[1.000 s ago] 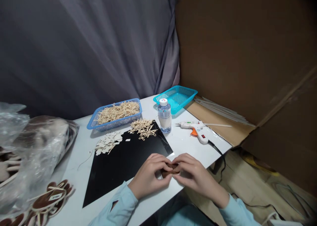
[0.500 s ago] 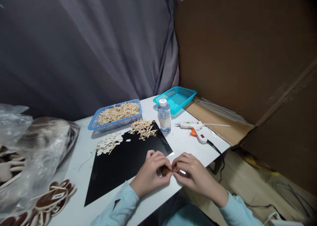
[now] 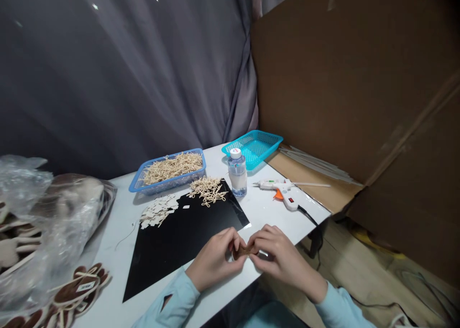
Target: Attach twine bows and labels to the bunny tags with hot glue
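Note:
Between my two hands, over the table's front edge, is a small brown piece of soft material (image 3: 245,252), mostly covered by my fingers. My left hand (image 3: 220,255) pinches its left side between thumb and fingers. On the other side my right hand (image 3: 275,251) pinches it too, the fingertips of both hands nearly meeting. What the piece is exactly I cannot make out. A black mat (image 3: 172,251) lies just left of my hands, with a heap of cream cord loops (image 3: 208,191) and a pile of small white tags (image 3: 158,210) at its far side.
A blue basket of cord loops (image 3: 134,183) and a turquoise basket (image 3: 264,148) stand at the back. Near them are a clear bottle (image 3: 237,174) and a white glue gun (image 3: 283,188) with its cable. Brown plush pieces (image 3: 81,287) and plastic bags (image 3: 68,222) fill the left.
My fingers have shifted slightly on the brown piece, and a little more of it shows between them. The view has tilted slightly; the things on the table stay in place.

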